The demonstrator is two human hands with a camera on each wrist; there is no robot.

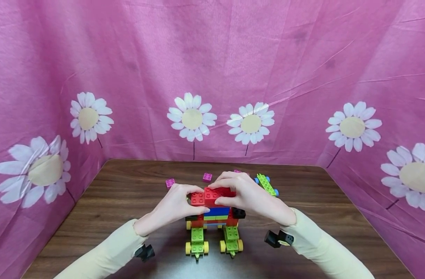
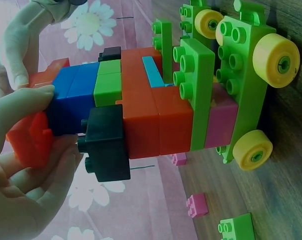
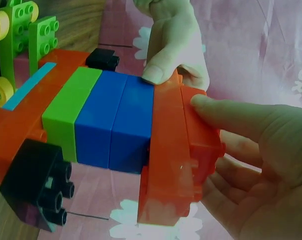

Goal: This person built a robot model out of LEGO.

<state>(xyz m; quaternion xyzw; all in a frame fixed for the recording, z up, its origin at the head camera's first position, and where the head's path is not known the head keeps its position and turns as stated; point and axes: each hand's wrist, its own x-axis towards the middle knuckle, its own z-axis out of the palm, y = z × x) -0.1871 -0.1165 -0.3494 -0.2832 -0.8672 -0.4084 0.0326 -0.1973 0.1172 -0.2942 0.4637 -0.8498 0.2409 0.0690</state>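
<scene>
A tall figure of toy building bricks stands on two green wheeled bases (image 1: pixel 197 236) with yellow wheels. Its body stacks orange-red bricks, green bricks (image 2: pixel 108 77), blue bricks (image 3: pixel 118 120) and a red layer at the top, with a black brick (image 2: pixel 108 142) jutting from each side. My left hand (image 1: pixel 179 203) grips the red layer's left end, its thumb lying along the red and blue bricks. My right hand (image 1: pixel 241 192) pinches a red brick (image 3: pixel 198 120) between thumb and fingers on top of that layer. Contact underneath the red brick is partly hidden.
Behind the figure lie small pink bricks (image 1: pixel 207 177) on the brown wooden table (image 1: pixel 128 193). A green wheeled base (image 1: pixel 267 185) with blue wheels lies at the back right. A pink daisy-printed cloth (image 1: pixel 219 58) hangs around the table's back and sides.
</scene>
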